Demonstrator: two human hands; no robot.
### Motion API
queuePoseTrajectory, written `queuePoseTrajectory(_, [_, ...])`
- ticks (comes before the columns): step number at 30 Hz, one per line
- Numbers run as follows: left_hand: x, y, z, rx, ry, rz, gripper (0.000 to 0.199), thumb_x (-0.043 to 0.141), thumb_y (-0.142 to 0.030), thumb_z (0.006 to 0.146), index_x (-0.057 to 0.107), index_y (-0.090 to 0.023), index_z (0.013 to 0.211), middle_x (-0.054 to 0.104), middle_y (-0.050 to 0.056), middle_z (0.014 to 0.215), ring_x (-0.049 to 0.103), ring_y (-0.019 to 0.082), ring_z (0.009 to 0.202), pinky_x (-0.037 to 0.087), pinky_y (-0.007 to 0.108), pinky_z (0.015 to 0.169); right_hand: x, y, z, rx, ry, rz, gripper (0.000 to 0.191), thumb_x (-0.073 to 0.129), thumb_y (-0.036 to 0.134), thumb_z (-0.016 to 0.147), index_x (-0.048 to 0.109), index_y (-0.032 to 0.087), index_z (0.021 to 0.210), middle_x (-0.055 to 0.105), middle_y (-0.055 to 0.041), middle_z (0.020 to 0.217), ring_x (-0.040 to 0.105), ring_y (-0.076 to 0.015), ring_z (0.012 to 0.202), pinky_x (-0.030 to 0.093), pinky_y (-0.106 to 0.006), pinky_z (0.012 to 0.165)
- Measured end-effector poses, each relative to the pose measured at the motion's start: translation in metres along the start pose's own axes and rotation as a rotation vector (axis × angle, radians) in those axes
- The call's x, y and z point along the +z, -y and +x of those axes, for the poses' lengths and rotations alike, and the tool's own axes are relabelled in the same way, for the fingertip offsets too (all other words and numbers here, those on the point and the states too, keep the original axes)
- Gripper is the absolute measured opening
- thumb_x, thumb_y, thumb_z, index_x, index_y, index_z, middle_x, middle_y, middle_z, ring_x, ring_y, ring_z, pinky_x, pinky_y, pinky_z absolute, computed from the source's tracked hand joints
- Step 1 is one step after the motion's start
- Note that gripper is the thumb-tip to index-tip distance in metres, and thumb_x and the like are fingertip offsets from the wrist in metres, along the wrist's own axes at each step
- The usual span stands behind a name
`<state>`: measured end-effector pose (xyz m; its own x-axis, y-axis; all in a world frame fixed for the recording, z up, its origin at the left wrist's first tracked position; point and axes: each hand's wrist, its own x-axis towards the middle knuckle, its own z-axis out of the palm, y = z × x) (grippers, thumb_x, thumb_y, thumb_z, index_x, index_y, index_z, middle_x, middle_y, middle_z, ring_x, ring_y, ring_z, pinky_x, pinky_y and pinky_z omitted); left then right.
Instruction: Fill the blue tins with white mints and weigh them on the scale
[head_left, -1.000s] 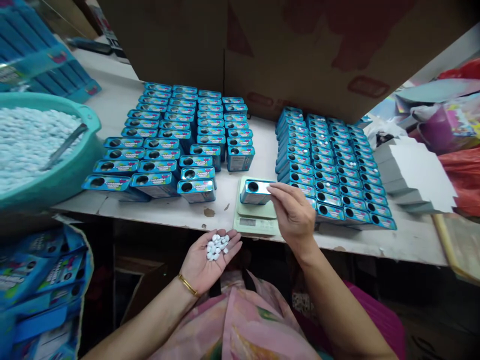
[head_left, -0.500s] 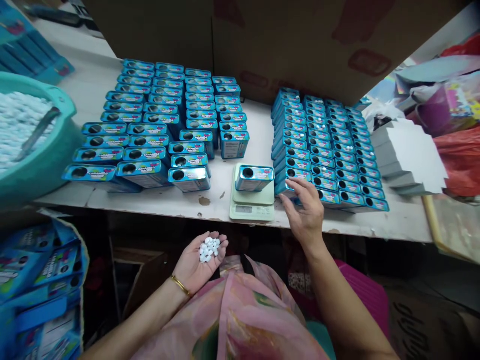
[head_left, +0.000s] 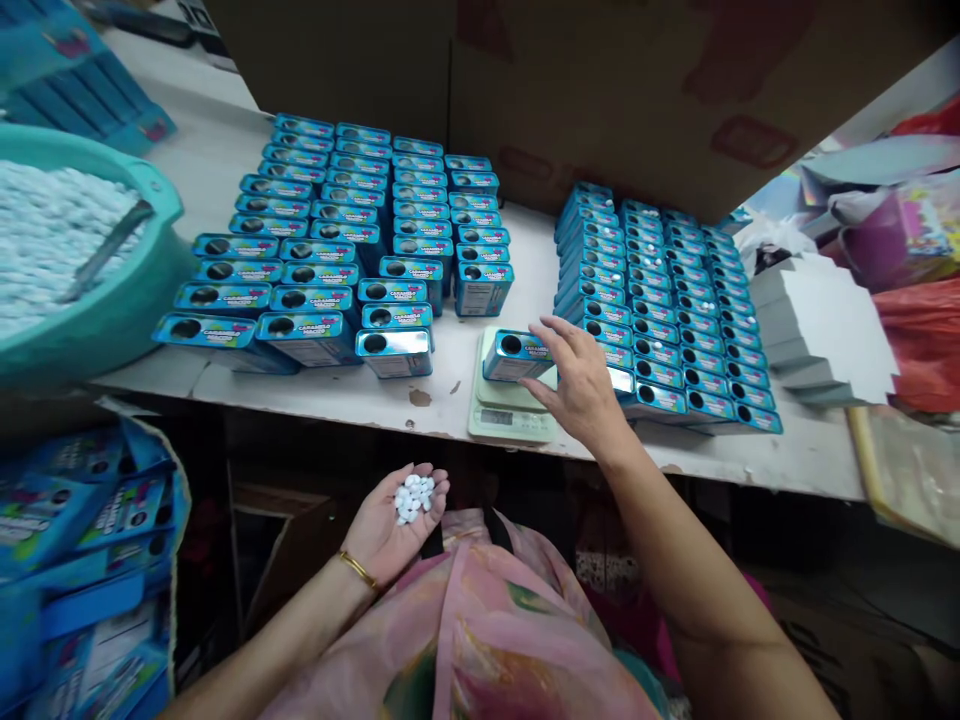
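My left hand (head_left: 397,515) is cupped palm up in front of the table edge, holding a small heap of white candies (head_left: 413,498). A blue tin (head_left: 506,357) with a round dark hole in its top stands upright on a pale green scale (head_left: 512,424). My right hand (head_left: 574,385) has thumb and fingers around the right end of this tin. Rows of similar blue tins stand left (head_left: 307,340) and right (head_left: 660,398) of the scale; some of the right-hand ones have white candies on top.
A turquoise basin (head_left: 161,250) of white candies is at the left. Behind the tins rises a large cardboard box (head_left: 600,90). White folded cartons (head_left: 825,325) and red plastic (head_left: 930,340) lie at the right. Below left, a box holds blue packaging (head_left: 90,530).
My right hand has moved left from the right-hand rows to the tin on the scale and closed around its end. My left hand still holds the candies. The view has shifted slightly.
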<state>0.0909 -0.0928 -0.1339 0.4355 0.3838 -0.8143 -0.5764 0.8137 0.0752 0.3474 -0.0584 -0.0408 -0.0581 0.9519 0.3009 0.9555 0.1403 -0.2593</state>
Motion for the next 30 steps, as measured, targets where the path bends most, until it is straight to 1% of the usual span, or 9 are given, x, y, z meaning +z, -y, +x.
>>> queuePoseTrajectory(5, [-0.004,-0.004,-0.001,0.013,-0.025,-0.02,0.012,0.048,-0.015,0.079,0.059,-0.009,0.079,0.064,0.013,0.08,0.063,0.019,0.073,0.052,0.03,0.062,0.007,-0.001,0.009,-0.022,0.067,-0.016,0.057,0.058,0.027,0.073,0.037,0.021,0.125,0.043,-0.0094,0.124,0.04,-0.0276,0.111,0.036,-0.045,0.089])
queuePoseTrajectory(9, [-0.011,-0.008,-0.001,0.04,-0.033,-0.029,0.01,0.05,-0.015,0.078,0.058,-0.009,0.081,0.064,0.013,0.081,0.063,0.018,0.071,0.053,0.031,0.062,0.006,0.002,0.016,-0.045,0.092,-0.009,0.046,0.053,0.021,0.075,0.043,0.02,0.12,0.051,-0.0086,0.111,0.045,-0.0246,0.101,0.039,-0.039,0.085])
queuePoseTrajectory(12, [-0.016,-0.011,-0.001,0.06,-0.04,-0.041,0.009,0.052,-0.014,0.077,0.057,-0.01,0.082,0.064,0.012,0.081,0.063,0.018,0.07,0.053,0.031,0.062,0.003,0.004,0.029,-0.071,0.064,0.004,0.038,0.05,0.019,0.077,0.047,0.02,0.114,0.054,-0.0074,0.104,0.048,-0.0231,0.096,0.04,-0.037,0.082])
queuePoseTrajectory(15, [-0.017,-0.013,-0.001,0.073,-0.038,-0.056,0.007,0.053,-0.014,0.077,0.057,-0.01,0.081,0.064,0.012,0.08,0.064,0.018,0.069,0.054,0.032,0.062,0.003,0.005,0.054,-0.101,0.006,-0.004,0.037,0.05,0.019,0.077,0.047,0.021,0.114,0.054,-0.0074,0.104,0.047,-0.0234,0.096,0.039,-0.037,0.083])
queuePoseTrajectory(19, [-0.017,-0.015,-0.002,0.093,-0.052,-0.063,0.007,0.054,-0.014,0.076,0.057,-0.009,0.081,0.064,0.013,0.08,0.064,0.018,0.071,0.053,0.031,0.063,0.024,0.002,0.093,-0.131,-0.008,-0.016,0.037,0.05,0.019,0.078,0.046,0.021,0.115,0.053,-0.0075,0.109,0.045,-0.0227,0.099,0.04,-0.035,0.082])
queuePoseTrajectory(23, [-0.019,-0.016,-0.001,0.113,-0.066,-0.06,0.009,0.055,-0.012,0.076,0.057,-0.01,0.084,0.064,0.012,0.082,0.064,0.018,0.074,0.053,0.03,0.065,0.056,0.0,0.117,-0.15,0.06,-0.065,0.039,0.051,0.016,0.078,0.046,0.021,0.117,0.052,-0.0068,0.112,0.043,-0.0217,0.101,0.04,-0.033,0.081])
queuePoseTrajectory(26, [-0.02,-0.018,0.001,0.115,-0.088,-0.047,0.01,0.054,-0.011,0.076,0.056,-0.011,0.086,0.064,0.011,0.083,0.063,0.018,0.075,0.053,0.031,0.066,0.061,0.001,0.118,-0.151,0.059,-0.136,0.041,0.053,0.018,0.077,0.046,0.021,0.117,0.047,-0.0066,0.122,0.039,-0.0227,0.108,0.039,-0.035,0.083])
queuePoseTrajectory(28, [-0.02,-0.019,0.002,0.119,-0.1,-0.03,0.011,0.052,-0.011,0.077,0.056,-0.011,0.087,0.064,0.011,0.084,0.063,0.018,0.075,0.053,0.031,0.066,0.047,-0.001,0.105,-0.139,0.02,-0.171,0.038,0.053,0.023,0.079,0.048,0.023,0.116,0.044,-0.006,0.125,0.038,-0.0235,0.11,0.037,-0.036,0.085])
queuePoseTrajectory(30, [-0.02,-0.02,0.003,0.119,-0.096,-0.018,0.011,0.05,-0.011,0.078,0.056,-0.012,0.087,0.064,0.011,0.086,0.063,0.018,0.076,0.053,0.031,0.065,0.023,-0.006,0.081,-0.091,-0.02,-0.198,0.03,0.05,0.027,0.081,0.051,0.023,0.111,0.048,-0.0062,0.12,0.041,-0.0225,0.106,0.036,-0.037,0.085])
